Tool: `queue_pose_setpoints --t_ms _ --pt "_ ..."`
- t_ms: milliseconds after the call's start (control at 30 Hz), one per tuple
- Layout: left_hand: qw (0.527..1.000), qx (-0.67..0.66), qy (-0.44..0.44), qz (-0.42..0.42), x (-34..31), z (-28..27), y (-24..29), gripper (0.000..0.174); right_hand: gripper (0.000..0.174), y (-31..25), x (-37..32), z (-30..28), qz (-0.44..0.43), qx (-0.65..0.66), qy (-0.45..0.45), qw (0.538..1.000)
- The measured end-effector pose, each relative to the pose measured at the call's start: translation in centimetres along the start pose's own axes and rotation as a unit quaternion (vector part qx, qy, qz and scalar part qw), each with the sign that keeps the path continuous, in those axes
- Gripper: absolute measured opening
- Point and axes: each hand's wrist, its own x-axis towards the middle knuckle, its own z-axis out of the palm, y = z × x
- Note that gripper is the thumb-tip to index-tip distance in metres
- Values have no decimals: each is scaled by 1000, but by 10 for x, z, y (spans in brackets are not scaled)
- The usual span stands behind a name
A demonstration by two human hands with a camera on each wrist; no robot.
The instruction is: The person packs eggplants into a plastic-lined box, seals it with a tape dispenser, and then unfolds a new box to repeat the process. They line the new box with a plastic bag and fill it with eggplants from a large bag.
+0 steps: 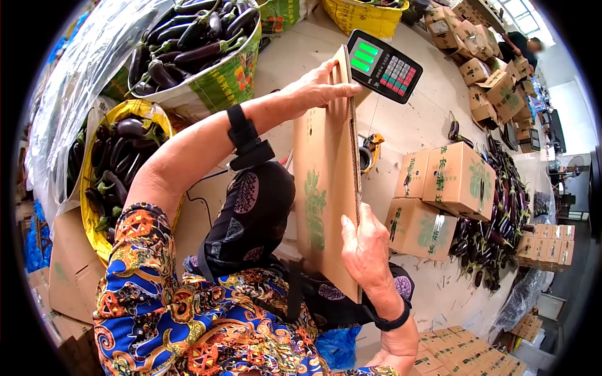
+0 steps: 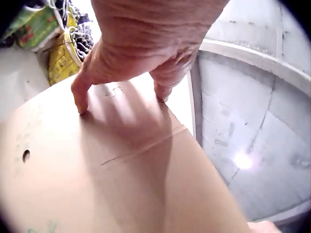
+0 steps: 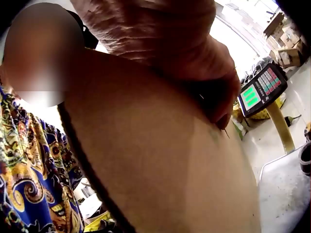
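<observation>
Holding a flattened carton (image 1: pixel 323 188) on edge at the centre of my head view, both hands steady it above the lap. Its printed brown face turns toward 9 o'clock, and its long edge runs from 12 o'clock down to 6 o'clock.

Left hand (image 1: pixel 316 88): placed at the carton's far end, toward 12 o'clock. In the left wrist view this hand (image 2: pixel 146 43) has its fingers (image 2: pixel 163 92) spread apart, with the tips and the thumb pressing on the same bare cardboard face (image 2: pixel 121 170).

Right hand (image 1: pixel 367 247): placed at the near end, toward 5 o'clock from the carton's middle, clasping the edge with the thumb lying along it. The remaining fingers pass behind the panel, so I cannot tell how they are spaced. In the right wrist view one digit of this hand (image 3: pixel 194 53) bears on the cardboard (image 3: pixel 155 170).

Surroundings: a scale display (image 1: pixel 384 66) with green readouts and a keypad sits at 1 o'clock, just beyond the carton's top. A printed sack of eggplants (image 1: pixel 194 37) lies at 11 o'clock and a yellow basket of eggplants (image 1: pixel 119 156) at 9 o'clock. Assembled boxes (image 1: pixel 451 178) stand at 3 o'clock beside a floor pile of eggplants (image 1: pixel 495 232).
</observation>
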Motion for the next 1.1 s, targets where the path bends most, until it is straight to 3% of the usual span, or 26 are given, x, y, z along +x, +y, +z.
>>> queue_pose_setpoints --t_ms 100,133,233,333,367,400,467,500,567,633,667,700,767,800,867,933,1000,1033,1067,1100 --pt "999 -51 -3 -1 -16 4 17 110 34 0 5 -6 -25 -31 17 999" --pt "998 -58 -9 9 -18 3 18 108 44 5 7 -6 -13 -48 -10 999" --pt "998 -65 -14 19 -19 -8 7 100 58 10 10 5 -31 75 27 996" --pt "998 -53 -15 14 -31 -24 8 93 67 33 9 21 85 364 -49 926" --pt "999 -48 -12 12 -36 -27 11 91 67 31 10 17 90 336 -63 935" --pt "998 -43 29 27 -41 -25 13 78 66 24 13 10 94 308 -79 943" --pt "1000 12 10 24 -46 -36 27 69 61 23 18 3 112 301 -110 941" --pt "999 38 2 25 -48 -40 35 65 52 11 21 -4 130 291 -79 945" --pt "996 79 23 27 -52 -46 41 54 44 24 20 -3 79 187 1 979" --pt "988 147 -13 34 -58 -52 50 54 39 36 25 -25 138 86 19 986" --pt "986 156 -17 48 -59 -54 51 56 36 37 27 -38 212 111 46 970" --pt "975 214 -16 59 -61 -53 56 57 34 60 30 -43 195 153 62 967" --pt "943 325 -12 77 -70 -49 63 59 33 80 27 -45 139 117 119 976" --pt "911 372 -15 179 -64 -49 51 52 33 82 29 -42 152 108 158 970" --pt "894 405 -48 183 -66 -43 46 47 33 90 40 -36 175 91 240 951" --pt "896 408 -104 140 -65 -37 50 43 35 120 56 -40 147 117 294 937" --pt "840 506 -126 148 -60 -23 48 47 48 128 69 -40 201 126 314 919" --pt "814 546 -136 144 -58 -13 45 53 52 130 78 -33 168 59 350 920" --pt "796 580 -158 70 -60 2 54 54 55 133 87 -21 133 -8 383 914" --pt "761 614 -176 113 -61 10 45 50 59 127 93 -10 98 -76 414 902"
